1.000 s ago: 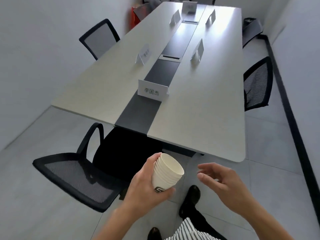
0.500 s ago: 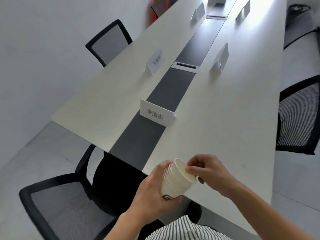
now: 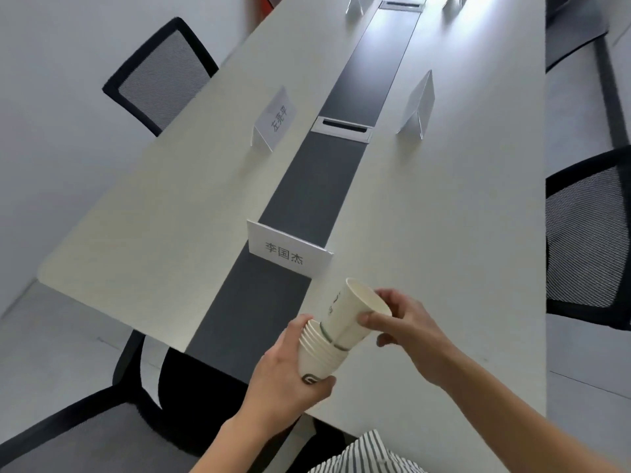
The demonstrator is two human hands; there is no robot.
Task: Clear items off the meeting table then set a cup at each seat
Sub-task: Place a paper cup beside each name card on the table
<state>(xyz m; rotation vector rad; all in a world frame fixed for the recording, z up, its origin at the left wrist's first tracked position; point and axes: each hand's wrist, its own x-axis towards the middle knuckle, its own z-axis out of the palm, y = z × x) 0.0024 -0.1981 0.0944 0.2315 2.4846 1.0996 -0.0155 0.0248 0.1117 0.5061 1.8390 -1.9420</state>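
Top paper cup [image 3: 351,312] now half-withdrawn.

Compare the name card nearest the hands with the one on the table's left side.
The nearest name card stands on the dark centre strip, printed face toward the camera. The left name card stands on the pale table top, turned sideways. Both are white folded tents with dark characters.

- An office meeting room.
- A long pale table [image 3: 426,233] with a dark centre strip [image 3: 307,186] runs up the frame.
- Folded name cards [image 3: 288,255] stand along the strip, and a cable hatch [image 3: 342,125] is set into it.
- Black mesh chairs [image 3: 160,76] sit at the left and right edges, before plain grey walls.
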